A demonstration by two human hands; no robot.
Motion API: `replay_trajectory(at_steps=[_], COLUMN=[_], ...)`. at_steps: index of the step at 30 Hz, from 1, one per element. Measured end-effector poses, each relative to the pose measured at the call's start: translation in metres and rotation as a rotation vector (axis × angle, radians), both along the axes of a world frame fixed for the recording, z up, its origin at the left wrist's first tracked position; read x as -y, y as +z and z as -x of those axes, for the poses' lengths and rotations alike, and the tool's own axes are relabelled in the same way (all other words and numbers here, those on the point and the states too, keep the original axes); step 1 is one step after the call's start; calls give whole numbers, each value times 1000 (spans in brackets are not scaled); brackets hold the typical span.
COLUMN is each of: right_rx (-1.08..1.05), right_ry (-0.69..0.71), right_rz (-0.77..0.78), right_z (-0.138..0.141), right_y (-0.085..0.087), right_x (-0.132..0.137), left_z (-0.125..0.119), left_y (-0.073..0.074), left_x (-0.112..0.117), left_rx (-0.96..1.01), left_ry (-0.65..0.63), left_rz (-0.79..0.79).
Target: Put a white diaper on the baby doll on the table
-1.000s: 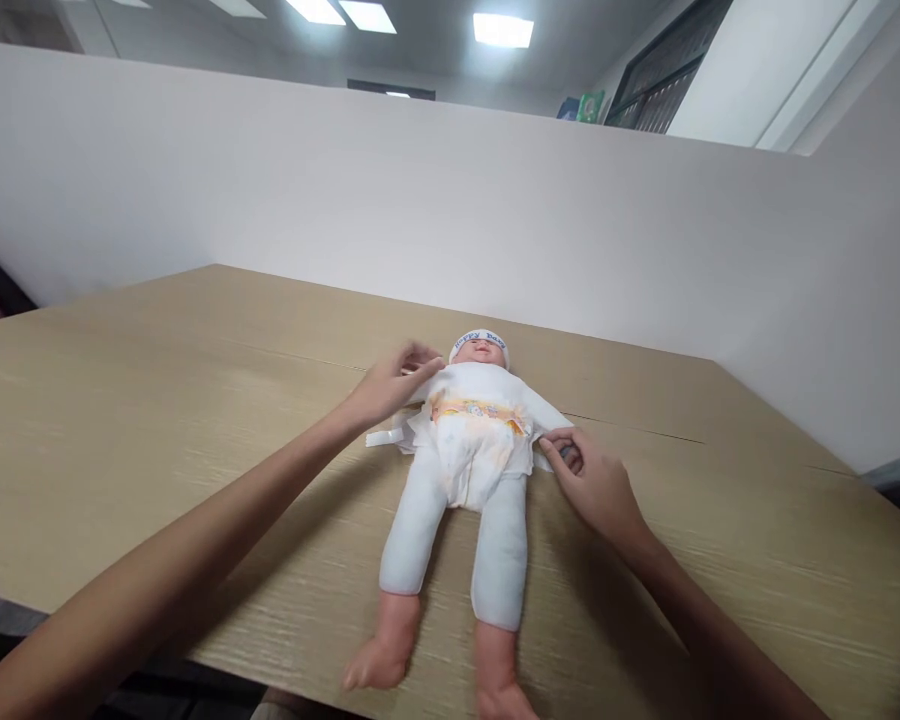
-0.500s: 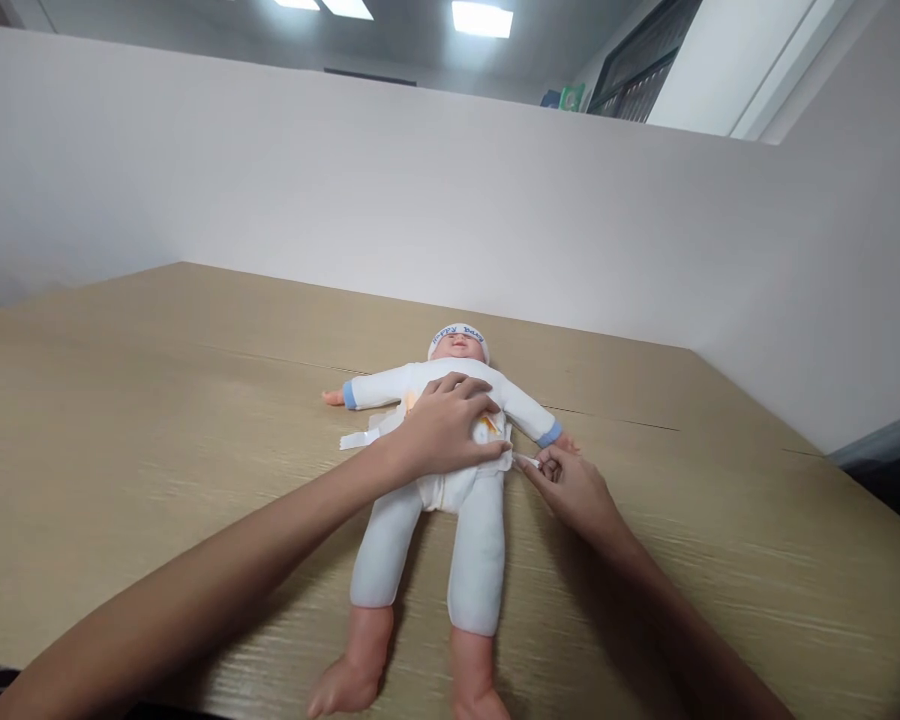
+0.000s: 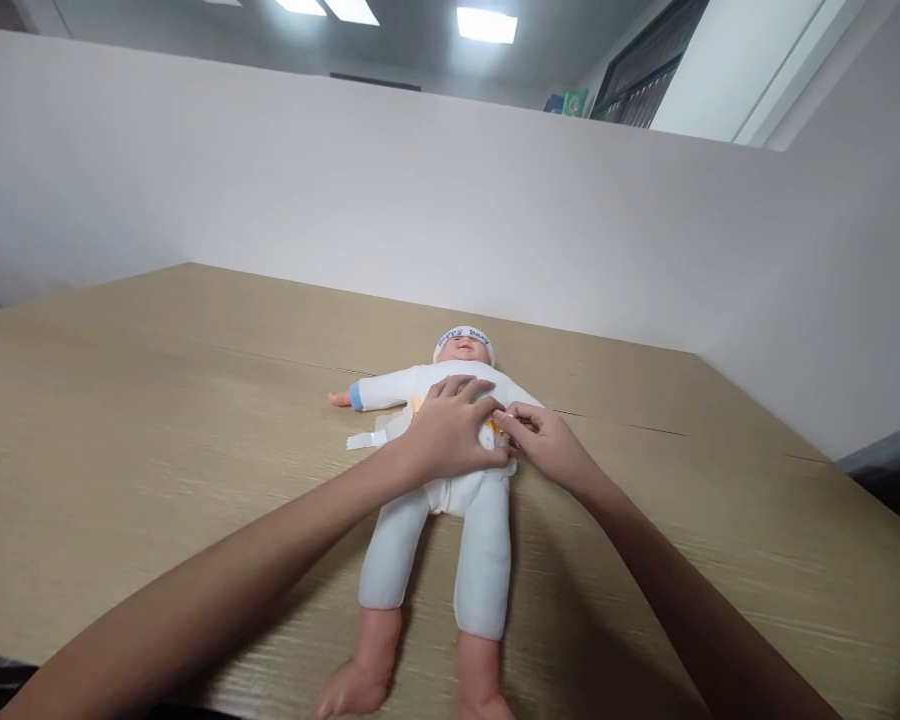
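A baby doll [image 3: 482, 560] in a white suit lies on its back, feet towards me. Around its hips is a white diaper [image 3: 457, 492] with an orange-yellow print on the front. My left hand [image 3: 456, 428] rests on the diaper front, fingers spread, thumb stretched towards the right side. My right hand [image 3: 546, 440] is closed in a pinch at the diaper's right edge, on its fastening tab; the tab is mostly hidden by the fingers. On the left, the other tab [image 3: 364, 440] sticks out loose over the table.
The wooden table [image 3: 195, 450] stretches out on both sides, with thin seams in its top. Behind its far edge stands a white partition [image 3: 345, 190]. A green package [image 3: 574, 102] shows above the partition.
My right hand has brought the tab inward and up from beside the doll's hip onto the diaper front. My left hand stays pressed on the diaper.
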State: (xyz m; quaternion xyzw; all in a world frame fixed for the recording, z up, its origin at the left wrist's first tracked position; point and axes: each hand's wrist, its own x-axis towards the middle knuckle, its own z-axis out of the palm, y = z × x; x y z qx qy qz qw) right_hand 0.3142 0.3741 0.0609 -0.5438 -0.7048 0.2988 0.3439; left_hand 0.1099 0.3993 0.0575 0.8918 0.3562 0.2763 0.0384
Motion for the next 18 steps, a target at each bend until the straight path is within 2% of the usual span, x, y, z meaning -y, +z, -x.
replay_trajectory(at_steps=[4,7,11,13,15,18], right_rx=[13,-64,66,144,173,162], right_ry=[-53,-111,-31,27,55,73], right_rz=[-78,-223,-462,-500,-503,-497], right_z=[15,18,16,15,15,14], right_y=[-4,-14,-29,-35,-39,-43], right_x=[4,21,47,55,59,58], left_z=[0,1,7,18,35,75], left_y=[-2,-3,1,3,0,-14], left_x=[0,0,-2,-4,-6,-10], left_rx=[28,45,158,276,404,498], left_ry=[12,-11,-118,-182,-194,-67], left_rz=[3,39,100,162,242,268])
